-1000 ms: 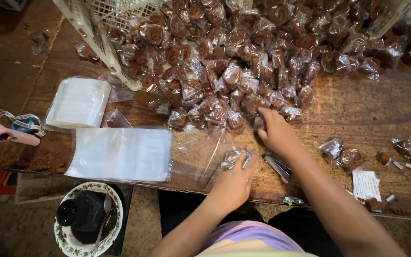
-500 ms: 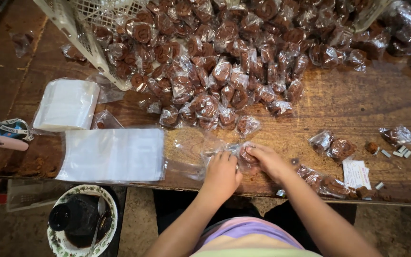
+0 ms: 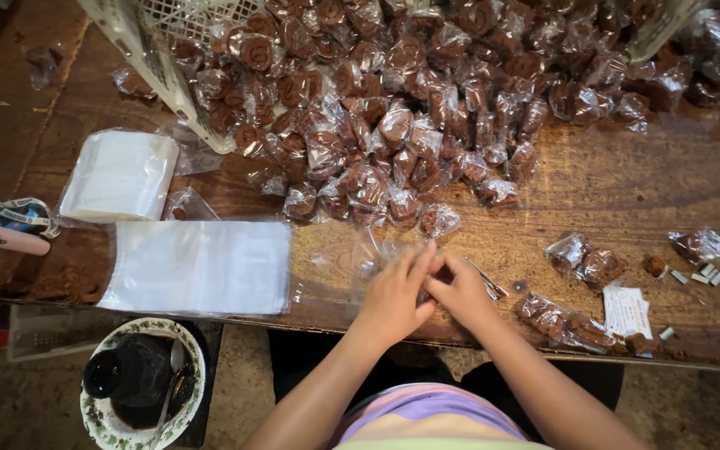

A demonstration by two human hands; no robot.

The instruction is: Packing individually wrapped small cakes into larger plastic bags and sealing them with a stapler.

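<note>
Clear plastic, a small bag [image 3: 377,254], is pinched between the fingers of the left hand [image 3: 395,296] and right hand [image 3: 460,292] at the wooden desk's [image 3: 627,183] near edge, below heaped wrapped brown sweets [image 3: 402,117].

Worn matt wooden table [image 3: 627,179]; glossy clear plastic bags [image 3: 202,267].

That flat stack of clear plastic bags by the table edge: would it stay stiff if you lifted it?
Probably not. The stack of clear bags looks thin and glossy, so likely floppy, light and slippery. Sheets might slide apart; it lies flat on the wooden table.
</note>
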